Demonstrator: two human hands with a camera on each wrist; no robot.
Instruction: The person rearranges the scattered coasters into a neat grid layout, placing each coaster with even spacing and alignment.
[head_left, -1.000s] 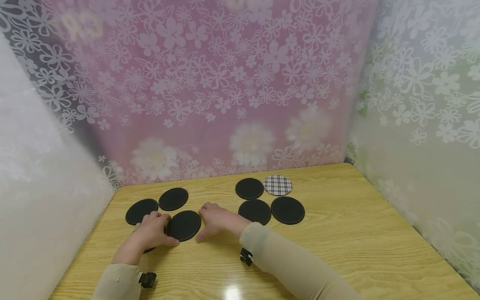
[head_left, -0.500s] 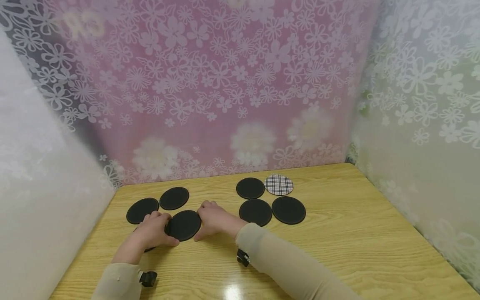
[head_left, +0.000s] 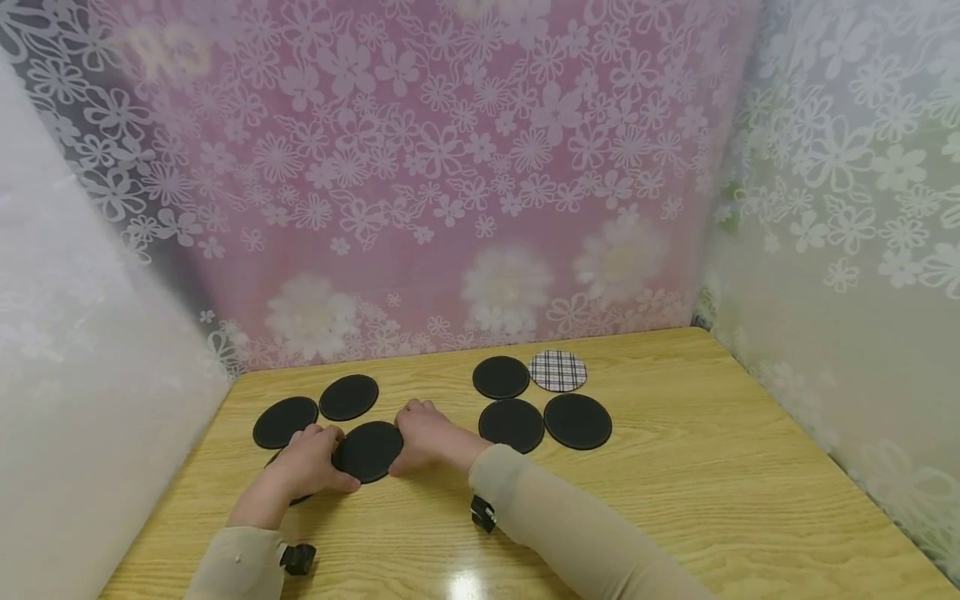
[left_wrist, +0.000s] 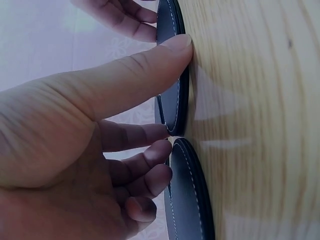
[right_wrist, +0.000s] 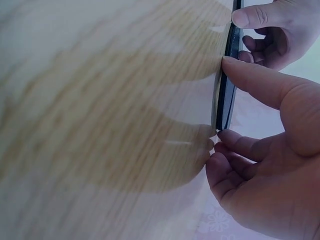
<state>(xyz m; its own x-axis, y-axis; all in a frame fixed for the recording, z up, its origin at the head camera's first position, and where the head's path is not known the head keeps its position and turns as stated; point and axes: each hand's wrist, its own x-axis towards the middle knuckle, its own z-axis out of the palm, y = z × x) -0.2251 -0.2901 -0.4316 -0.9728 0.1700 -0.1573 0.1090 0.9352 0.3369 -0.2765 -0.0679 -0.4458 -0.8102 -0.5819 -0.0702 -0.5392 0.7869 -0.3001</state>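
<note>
A black round coaster [head_left: 367,452] lies flat on the wooden table, with stitching along its rim visible in the left wrist view. My left hand [head_left: 306,463] holds its left side, thumb on the near edge and index fingertip by the far edge. From the right, my right hand [head_left: 429,438] spans the same coaster between thumb and fingertips. Beneath and beside the left hand, a second black coaster [left_wrist: 190,200] is mostly hidden in the head view. Behind the hands lie two more black coasters, one at left [head_left: 286,422] and one further back [head_left: 348,397].
Further right sits a group of three black coasters [head_left: 501,377] and one plaid coaster [head_left: 557,370], edges close together. Floral curtains [head_left: 465,167] border the wooden table [head_left: 675,483] at the back and sides.
My right hand has shifted slightly left and its thumb has drawn in against the coaster's near edge. The left hand and the other coasters stay nearly where they were.
</note>
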